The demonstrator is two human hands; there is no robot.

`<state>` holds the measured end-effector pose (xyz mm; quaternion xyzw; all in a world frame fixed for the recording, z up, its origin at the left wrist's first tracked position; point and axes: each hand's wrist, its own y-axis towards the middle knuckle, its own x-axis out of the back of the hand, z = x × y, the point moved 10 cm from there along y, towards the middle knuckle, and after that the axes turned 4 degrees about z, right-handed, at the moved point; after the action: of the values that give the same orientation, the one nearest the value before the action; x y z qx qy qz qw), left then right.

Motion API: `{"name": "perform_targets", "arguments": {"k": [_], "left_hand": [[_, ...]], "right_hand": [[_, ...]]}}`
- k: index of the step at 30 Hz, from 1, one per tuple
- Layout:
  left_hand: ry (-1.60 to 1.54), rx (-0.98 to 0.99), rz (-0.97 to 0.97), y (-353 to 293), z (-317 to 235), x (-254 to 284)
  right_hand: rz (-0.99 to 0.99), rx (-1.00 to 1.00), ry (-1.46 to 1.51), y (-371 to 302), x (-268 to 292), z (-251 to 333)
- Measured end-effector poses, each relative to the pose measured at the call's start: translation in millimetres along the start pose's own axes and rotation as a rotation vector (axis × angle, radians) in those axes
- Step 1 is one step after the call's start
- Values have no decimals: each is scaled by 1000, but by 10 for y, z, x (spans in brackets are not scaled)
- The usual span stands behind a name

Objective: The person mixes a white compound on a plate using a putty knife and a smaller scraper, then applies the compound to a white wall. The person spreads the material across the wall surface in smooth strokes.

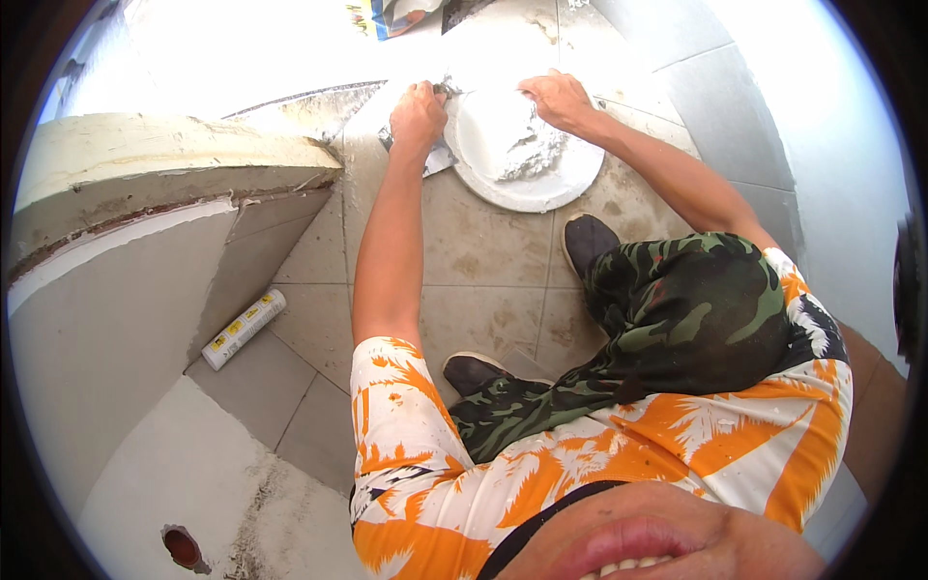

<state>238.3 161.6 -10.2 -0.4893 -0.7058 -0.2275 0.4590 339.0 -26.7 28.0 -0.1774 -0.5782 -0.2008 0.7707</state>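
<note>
A round white basin (pixel 464 145) rests on the tiled floor in front of me. Lumpy white paste (pixel 534 155), like plaster or putty, lies in its right half. At the basin's left rim, my left hand (pixel 419 116) is closed round a flat-bladed tool (pixel 439 160), which looks like a trowel; part of its blade shows below the hand, and its handle is hidden. My right hand (pixel 563 101) is over the basin's far right side, fingers bent and pressed together. Glare hides what they grip.
A white cartridge tube (pixel 244 329) lies on the floor beside the low wall (pixel 174 164) at left. A hole (pixel 184 549) opens in the pale surface at lower left. Colourful packaging (pixel 396 17) lies at the far edge. My shoes (pixel 590 242) are close to the basin.
</note>
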Motion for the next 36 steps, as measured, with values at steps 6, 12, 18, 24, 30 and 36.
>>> {"name": "perform_targets", "arguments": {"k": [6, 12, 18, 24, 30, 36], "left_hand": [[10, 25, -12, -29, 4, 44], [41, 29, 9, -29, -113, 109], [-17, -95, -23, 62, -56, 71], [113, -104, 71, 180, -172, -213], [188, -100, -80, 79, -308, 26], [-167, 178, -127, -288, 625, 315]], "right_hand": [[267, 272, 29, 102, -82, 551], [430, 640, -162, -212, -58, 801], [-39, 519, -11, -787, 389, 535], [-46, 410, 64, -864, 446, 470], [-61, 416, 88, -894, 493, 465], [-95, 422, 121, -951, 593, 437]]}}
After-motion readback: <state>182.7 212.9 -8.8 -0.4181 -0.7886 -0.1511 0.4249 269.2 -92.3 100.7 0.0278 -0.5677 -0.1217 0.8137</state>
